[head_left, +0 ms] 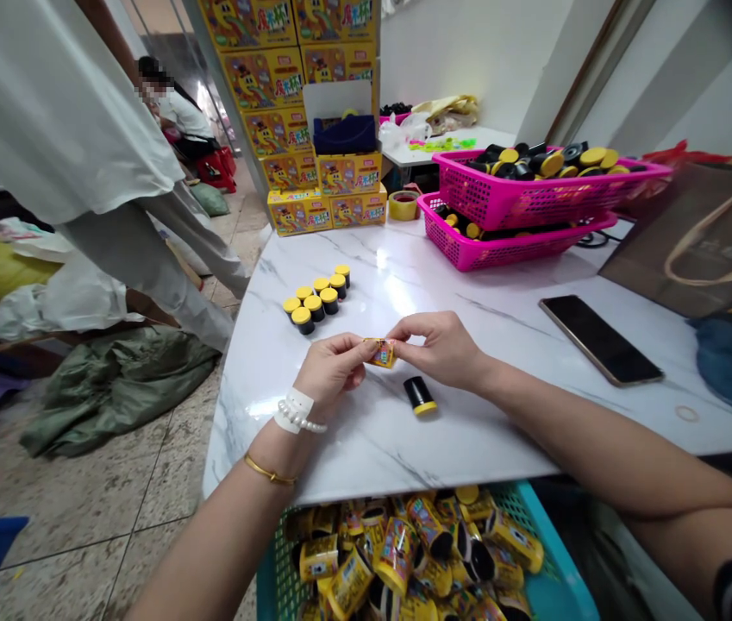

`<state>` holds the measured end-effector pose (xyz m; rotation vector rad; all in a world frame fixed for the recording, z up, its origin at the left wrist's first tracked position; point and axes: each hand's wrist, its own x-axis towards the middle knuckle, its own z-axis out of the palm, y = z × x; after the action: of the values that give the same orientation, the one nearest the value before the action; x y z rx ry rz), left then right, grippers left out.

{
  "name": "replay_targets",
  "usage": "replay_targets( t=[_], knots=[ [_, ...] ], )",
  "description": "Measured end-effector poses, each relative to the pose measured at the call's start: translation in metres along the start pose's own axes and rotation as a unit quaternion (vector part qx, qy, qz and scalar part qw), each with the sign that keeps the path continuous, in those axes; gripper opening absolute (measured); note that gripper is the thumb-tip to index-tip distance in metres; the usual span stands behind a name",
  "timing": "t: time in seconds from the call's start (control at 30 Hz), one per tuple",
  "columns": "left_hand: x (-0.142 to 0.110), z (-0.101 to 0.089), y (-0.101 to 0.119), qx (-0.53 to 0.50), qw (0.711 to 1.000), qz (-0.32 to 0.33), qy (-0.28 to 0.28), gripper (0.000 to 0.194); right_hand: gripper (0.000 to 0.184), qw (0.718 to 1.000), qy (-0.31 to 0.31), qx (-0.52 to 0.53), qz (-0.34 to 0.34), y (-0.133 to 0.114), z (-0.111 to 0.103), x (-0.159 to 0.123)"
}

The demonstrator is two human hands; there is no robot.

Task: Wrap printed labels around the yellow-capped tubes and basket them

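Between my two hands is a small yellow printed label (pixel 381 354), possibly a flattened sleeve. My left hand (pixel 333 364) pinches its left end with thumb and forefinger. At its right end, the fingers of my right hand (pixel 440 347) are closed on it too. Just below my right hand, a black cup with a yellow lid (pixel 418 395) lies on its side. Beyond my left hand, several black cups with yellow lids (pixel 314 307) stand upright in two slanting rows.
A teal basket (pixel 556 552) of yellow-labelled cups sits below the edge of the marble-patterned table (pixel 353 457). To the right are a phone (pixel 602 339) and paper bag (pixel 695 233). Stacked pink baskets (pixel 553 197) and yellow boxes (pixel 294 211) stand behind. A person (pixel 68 103) stands left.
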<state>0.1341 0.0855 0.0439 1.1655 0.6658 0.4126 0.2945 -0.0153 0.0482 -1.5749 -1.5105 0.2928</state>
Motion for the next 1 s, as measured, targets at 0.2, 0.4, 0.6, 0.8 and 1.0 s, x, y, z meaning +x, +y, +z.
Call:
replay_targets(
  t=[0.2, 0.4, 0.6, 0.8, 1.0],
  knots=[
    [-0.002, 0.004, -0.003, 0.012, 0.999, 0.026, 0.019, 0.031, 0.016, 0.994, -0.012, -0.074, -0.079, 0.014, -0.006, 0.003],
    [0.000, 0.000, -0.005, -0.017, 0.999, 0.001, 0.032, 0.029, 0.025, 0.970, -0.071, -0.155, -0.171, 0.018, -0.005, 0.002],
    [0.004, -0.007, -0.006, -0.046, 0.996, -0.010, 0.074, 0.032, 0.025, 0.964, 0.054, -0.200, -0.168, 0.024, -0.017, 0.007],
    [0.004, -0.003, -0.007, -0.041, 0.998, -0.049, 0.012, 0.034, 0.019, 0.957, -0.027, -0.162, -0.241, 0.018, -0.014, 0.004],
    [0.005, -0.006, -0.005, -0.065, 0.996, -0.014, 0.052, 0.032, 0.017, 0.979, 0.017, -0.130, -0.158, 0.023, -0.015, 0.007]
  ],
)
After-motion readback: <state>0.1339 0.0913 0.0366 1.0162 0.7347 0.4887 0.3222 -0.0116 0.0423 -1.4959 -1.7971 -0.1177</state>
